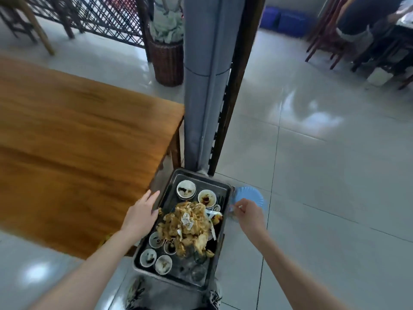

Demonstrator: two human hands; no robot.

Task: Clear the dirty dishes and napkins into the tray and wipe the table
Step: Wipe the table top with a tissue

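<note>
A dark rectangular tray [224, 198] sits low beside the wooden table [73, 139]. It holds several small dirty white bowls [186, 189], a heap of food scraps and crumpled napkins [190, 227], and glasses at its near end. My left hand [143, 212] is open, its straight fingers reaching to the tray's left rim. My right hand [247, 214] is to the right of the tray with curled fingers pinching a small thin item, beside a light blue cloth [251, 195]. Whether it also holds the cloth I cannot tell.
A grey padded pillar [205, 86] with a dark wooden post stands right behind the tray. A wicker basket [167, 63] is beyond the table. Chairs [330, 41] and a seated person are at the far right. Glossy tile floor [324, 175] spreads to the right.
</note>
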